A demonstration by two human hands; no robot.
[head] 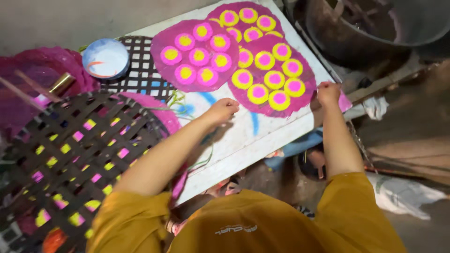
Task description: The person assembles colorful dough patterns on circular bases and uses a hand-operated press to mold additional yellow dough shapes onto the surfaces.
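Note:
Three round magenta sheets lie on a white board [262,136], each carrying several pink-and-yellow discs. My left hand [224,109] rests with curled fingers on the board at the near edge of the front sheet [272,77]. My right hand [328,92] pinches that same sheet's right edge at the board's side. The middle sheet [194,54] lies to the left and the far sheet [246,18] sits behind them. Both arms wear mustard-yellow sleeves.
A dark woven lattice tray [70,154] covers more coloured discs at the left. A small round white-and-blue bowl [106,58] sits on a second lattice behind it. A large dark metal pot [370,28] stands at top right. White cloth [403,194] lies on the floor.

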